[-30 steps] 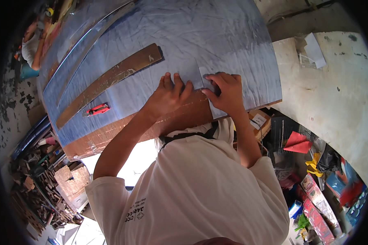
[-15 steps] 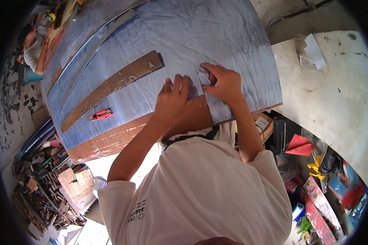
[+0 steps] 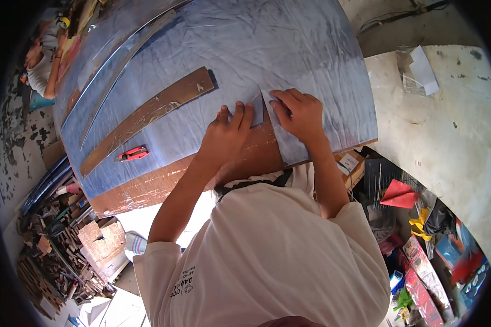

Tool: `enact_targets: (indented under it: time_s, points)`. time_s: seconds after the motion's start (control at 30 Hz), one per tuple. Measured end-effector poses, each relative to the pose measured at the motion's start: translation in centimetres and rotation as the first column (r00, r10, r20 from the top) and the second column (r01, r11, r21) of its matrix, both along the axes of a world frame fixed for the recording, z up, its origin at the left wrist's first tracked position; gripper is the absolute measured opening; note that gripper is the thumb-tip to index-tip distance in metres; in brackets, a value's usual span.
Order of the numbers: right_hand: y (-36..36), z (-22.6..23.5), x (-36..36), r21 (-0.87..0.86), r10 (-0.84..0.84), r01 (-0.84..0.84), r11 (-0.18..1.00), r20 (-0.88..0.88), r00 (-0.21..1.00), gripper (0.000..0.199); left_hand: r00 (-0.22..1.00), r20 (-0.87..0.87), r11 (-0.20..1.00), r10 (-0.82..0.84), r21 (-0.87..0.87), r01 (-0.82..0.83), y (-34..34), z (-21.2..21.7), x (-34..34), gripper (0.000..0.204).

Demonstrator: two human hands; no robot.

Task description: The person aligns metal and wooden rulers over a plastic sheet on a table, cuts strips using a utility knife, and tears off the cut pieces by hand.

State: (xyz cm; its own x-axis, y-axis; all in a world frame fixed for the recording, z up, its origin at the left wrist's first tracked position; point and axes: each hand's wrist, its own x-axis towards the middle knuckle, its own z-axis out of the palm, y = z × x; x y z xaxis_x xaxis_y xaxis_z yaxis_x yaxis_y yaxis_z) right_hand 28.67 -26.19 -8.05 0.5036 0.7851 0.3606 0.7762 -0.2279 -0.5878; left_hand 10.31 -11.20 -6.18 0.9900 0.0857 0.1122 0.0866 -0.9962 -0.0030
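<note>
A wrinkled blue-grey sheet [image 3: 311,49] covers a brown board [image 3: 147,185], split by a slit near its front edge. Beside the slit, my left hand [image 3: 226,133] has a turned-up flap [image 3: 258,111] of the sheet at its index finger; the thumb is hidden, and the other fingers stretch over the sheet. Across the slit, my right hand [image 3: 301,114] pinches the sheet's edge between thumb and forefinger. Brown board shows in the narrow wedge between the hands. To the left lie a curved brown strip [image 3: 147,120] and a red utility knife [image 3: 132,154].
Long curved strips [image 3: 120,68] lie at the far left of the board. A pale table [image 3: 447,114] stands at the right. Below are wood scraps [image 3: 54,245] on the left and a red folded piece [image 3: 400,194] among clutter on the right. Another person [image 3: 42,68] is at upper left.
The slit has parted into a wedge that bares the brown board, and the flap by my left hand has turned up. My right thumb and forefinger have come closer together.
</note>
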Motion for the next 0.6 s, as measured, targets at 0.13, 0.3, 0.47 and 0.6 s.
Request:
enact_targets:
  time_s: [0.13,0.3,0.47,0.6]
  points:
    - [0.1,1.2,-0.2,-0.004,-0.166,0.172,0.985,0.253,0.953,0.035,1.0,0.004,1.0,-0.012,0.002,0.012,0.1,0.3,0.1,0.06]
    - [-1.9,1.9,-5.4,-0.28,0.161,-0.096,0.955,0.22,0.962,0.035,1.0,-0.019,0.999,-0.006,-0.046,0.006,0.1,1.3,0.2,0.06]
    - [-4.0,0.8,-7.2,0.089,0.52,-0.522,0.848,-0.328,0.789,0.023,1.0,-0.018,1.0,-0.007,0.007,0.007,0.1,0.3,0.1,0.062]
    - [-2.5,2.7,-6.0,0.104,0.048,-0.025,0.994,-0.234,0.971,0.013,1.0,-0.006,1.0,-0.011,-0.005,0.011,0.1,0.3,0.2,0.063]
